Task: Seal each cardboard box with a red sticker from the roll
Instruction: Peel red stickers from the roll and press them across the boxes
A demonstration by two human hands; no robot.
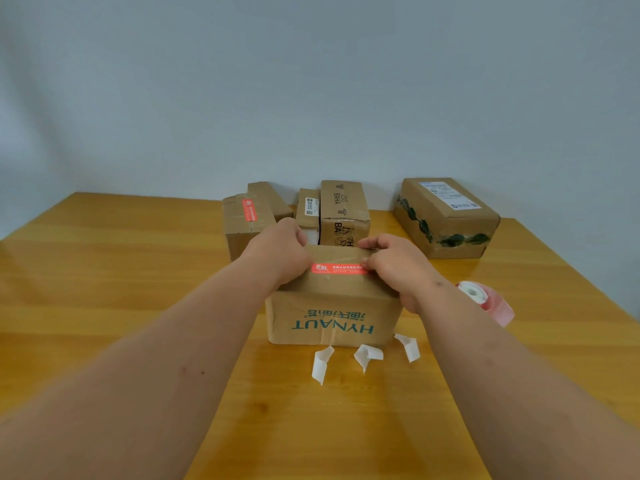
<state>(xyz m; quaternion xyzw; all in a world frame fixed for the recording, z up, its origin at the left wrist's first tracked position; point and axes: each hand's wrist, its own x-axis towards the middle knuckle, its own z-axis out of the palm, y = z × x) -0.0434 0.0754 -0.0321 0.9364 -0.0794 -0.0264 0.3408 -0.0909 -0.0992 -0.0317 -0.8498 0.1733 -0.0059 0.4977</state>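
Note:
A cardboard box printed HYNAUT (pixel 332 320) stands in front of me on the wooden table (pixel 121 289). A red sticker (pixel 337 268) lies across the seam of its top. My left hand (pixel 278 252) grips the box's top left edge, fingers curled over the far side. My right hand (pixel 394 263) rests on the top right, its thumb and fingers pinching the sticker's right end. The sticker roll (pixel 485 299), pink with a white core, lies on the table to the right of the box.
Behind stand several more boxes: one with a red sticker (pixel 242 220), a tall BAHA box (pixel 343 213), a small labelled box (pixel 308 209), and a large box (pixel 446 216) at the back right. Three white backing strips (pixel 367 356) lie in front of the near box.

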